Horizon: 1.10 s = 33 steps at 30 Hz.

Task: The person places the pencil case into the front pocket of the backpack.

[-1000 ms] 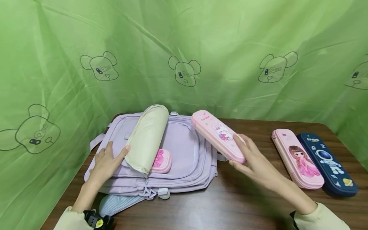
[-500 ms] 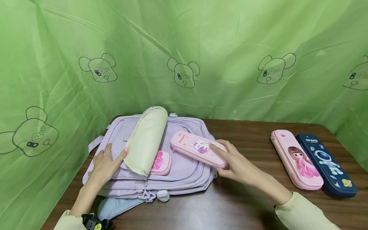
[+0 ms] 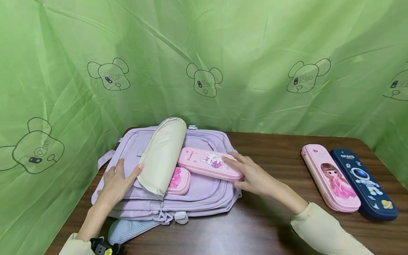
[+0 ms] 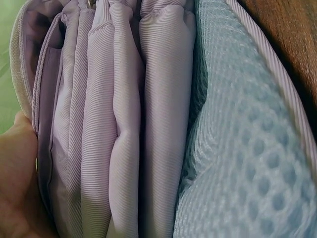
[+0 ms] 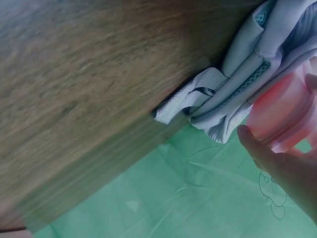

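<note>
one table (image 3: 248, 226), backpack (image 3: 202, 186) atop, green curtain (image 3: 245, 39)

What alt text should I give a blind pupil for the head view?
A right hand holds a pink rabbit case over a lilac backpack on a brown table, the left hand touching a cream flap with its thumb. Another pink case lies partly beneath the flap; a girl-print pink case and navy astronaut case lie at far right.

I face a creased green fabric wall (image 3: 248, 32) printed with round-eared animal heads (image 3: 205, 83) and extending along both sides. Before me, a brown wood-grain table (image 3: 236, 232) reflects pale light.
</note>
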Motion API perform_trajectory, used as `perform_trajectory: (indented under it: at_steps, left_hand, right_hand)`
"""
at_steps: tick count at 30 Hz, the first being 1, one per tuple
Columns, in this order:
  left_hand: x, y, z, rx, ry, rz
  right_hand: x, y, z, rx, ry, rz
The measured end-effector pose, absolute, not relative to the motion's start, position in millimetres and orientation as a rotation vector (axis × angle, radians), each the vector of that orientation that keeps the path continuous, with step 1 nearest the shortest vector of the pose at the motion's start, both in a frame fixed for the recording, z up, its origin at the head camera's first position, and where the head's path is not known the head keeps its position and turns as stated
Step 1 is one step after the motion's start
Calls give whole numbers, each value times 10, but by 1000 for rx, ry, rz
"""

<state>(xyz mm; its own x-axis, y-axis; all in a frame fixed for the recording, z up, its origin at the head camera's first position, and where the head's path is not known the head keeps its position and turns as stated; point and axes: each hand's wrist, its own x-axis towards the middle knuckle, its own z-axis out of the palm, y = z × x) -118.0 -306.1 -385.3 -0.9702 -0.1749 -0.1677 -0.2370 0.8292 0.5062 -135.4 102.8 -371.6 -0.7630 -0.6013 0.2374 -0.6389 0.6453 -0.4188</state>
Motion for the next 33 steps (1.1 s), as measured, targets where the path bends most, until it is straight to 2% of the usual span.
perform_trajectory:
  at_steps: [21,33]
  left_hand:
    - [-1197,-3091,-3852,-311,2889,830]
    - [-1204,-3072,-3880,-309,2891,847]
  right_hand:
    - [-1545,692,-3817,1082,-2740,779]
    - [-1702,464,-3794,1202,-2864,689]
